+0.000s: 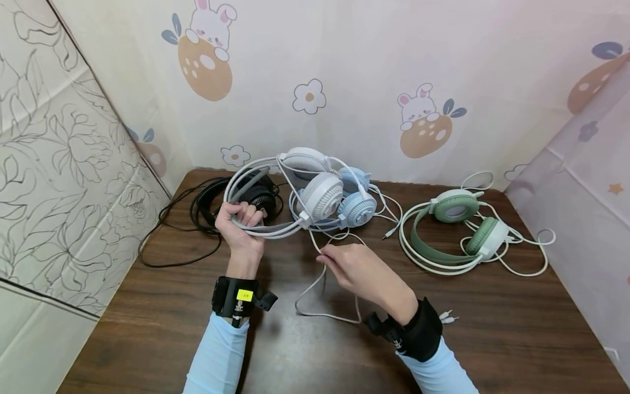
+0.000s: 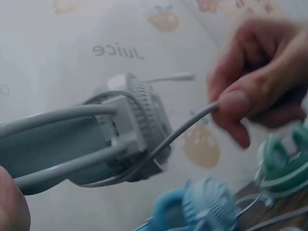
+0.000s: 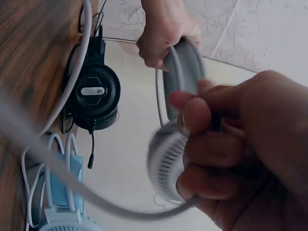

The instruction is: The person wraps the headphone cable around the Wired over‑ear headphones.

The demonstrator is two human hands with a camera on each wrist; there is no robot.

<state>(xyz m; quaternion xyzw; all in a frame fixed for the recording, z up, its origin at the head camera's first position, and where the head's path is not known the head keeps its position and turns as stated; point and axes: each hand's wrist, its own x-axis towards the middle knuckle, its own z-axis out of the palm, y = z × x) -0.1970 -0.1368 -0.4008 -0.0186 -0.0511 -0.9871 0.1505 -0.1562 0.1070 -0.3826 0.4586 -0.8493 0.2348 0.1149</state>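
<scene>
The left hand (image 1: 241, 224) is gripping the headband (image 2: 53, 143) of white headphones (image 1: 322, 197), probably for keeping them steady, while the right hand (image 1: 363, 269) is pinching their cable (image 2: 187, 124)

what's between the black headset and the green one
The head view shows the blue headset and, held by the left hand, the white headset.

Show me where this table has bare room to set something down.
Bare table shows in front of the green headphones, right of the plugs; between the black cable and left sleeve; and between it and the right sleeve, nearer than the pale cable loop. Back left and centre are crowded: black headphones, blue headphones, and white headphones held above.
</scene>
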